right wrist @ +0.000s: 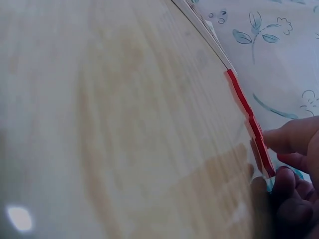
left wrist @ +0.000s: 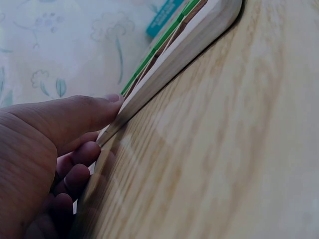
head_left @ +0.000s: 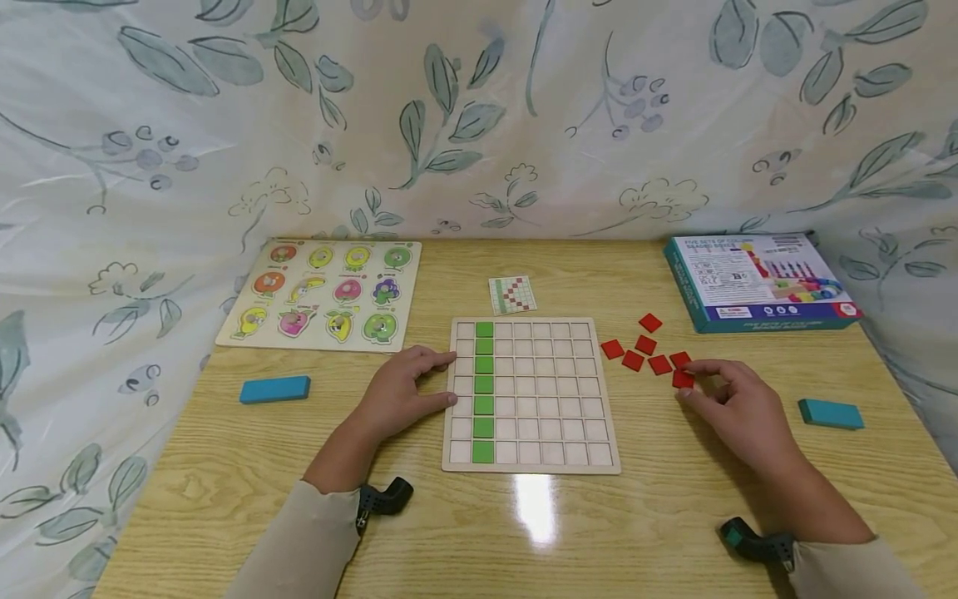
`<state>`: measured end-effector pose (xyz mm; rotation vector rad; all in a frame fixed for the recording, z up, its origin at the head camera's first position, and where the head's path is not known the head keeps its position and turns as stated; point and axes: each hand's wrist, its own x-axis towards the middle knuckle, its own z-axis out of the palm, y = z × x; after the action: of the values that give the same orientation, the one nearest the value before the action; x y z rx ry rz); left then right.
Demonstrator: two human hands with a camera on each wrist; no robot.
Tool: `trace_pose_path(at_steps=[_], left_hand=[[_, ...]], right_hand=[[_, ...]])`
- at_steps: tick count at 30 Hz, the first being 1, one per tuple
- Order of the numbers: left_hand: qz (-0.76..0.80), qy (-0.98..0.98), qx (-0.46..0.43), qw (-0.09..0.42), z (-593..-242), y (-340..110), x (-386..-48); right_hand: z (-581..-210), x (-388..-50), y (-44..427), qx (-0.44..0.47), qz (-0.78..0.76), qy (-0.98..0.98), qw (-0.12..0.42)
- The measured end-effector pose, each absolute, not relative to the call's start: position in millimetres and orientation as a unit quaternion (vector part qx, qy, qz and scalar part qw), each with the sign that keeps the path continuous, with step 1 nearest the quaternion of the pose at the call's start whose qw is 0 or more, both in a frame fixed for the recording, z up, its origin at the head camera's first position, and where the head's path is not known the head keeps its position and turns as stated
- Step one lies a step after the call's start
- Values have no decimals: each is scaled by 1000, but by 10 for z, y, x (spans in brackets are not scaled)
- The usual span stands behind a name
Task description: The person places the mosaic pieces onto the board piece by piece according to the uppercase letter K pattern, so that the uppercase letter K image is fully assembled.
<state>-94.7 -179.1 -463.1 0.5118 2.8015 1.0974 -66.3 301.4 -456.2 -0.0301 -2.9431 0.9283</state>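
A square wooden grid board [head_left: 532, 467] lies flat on the table, with a column of green tiles [head_left: 484, 364] in its second column from the left. My left hand [head_left: 400, 391] touches the board's left edge with thumb and forefinger spread apart; its other fingers are bent below the thumb in the left wrist view. To the right of the board lie several loose red tiles [head_left: 632, 360]. At their near right end my right hand [head_left: 744, 412] pinches one red tile [head_left: 683, 379] between thumb and forefinger, low at the tabletop.
Behind the board lies a small pattern card [head_left: 512, 294]. A fruit puzzle board [head_left: 318, 295] is at the back left, a teal-edged game box [head_left: 763, 283] at the back right. Blue blocks lie outside each hand, one left [head_left: 274, 389], one right [head_left: 831, 413]. A floral cloth [head_left: 479, 125] hangs behind.
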Motion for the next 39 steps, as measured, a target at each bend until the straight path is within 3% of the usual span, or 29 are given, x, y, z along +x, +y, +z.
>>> trace_pose_path(at_steps=[20, 39], left_hand=[[359, 917, 165, 47, -4637, -1789, -956], [356, 919, 165, 44, -4654, -1790, -960]], right_hand=[[-4528, -731, 3017, -38, 297, -954, -12], [-4463, -806, 2982, -7, 294, -955, -38]])
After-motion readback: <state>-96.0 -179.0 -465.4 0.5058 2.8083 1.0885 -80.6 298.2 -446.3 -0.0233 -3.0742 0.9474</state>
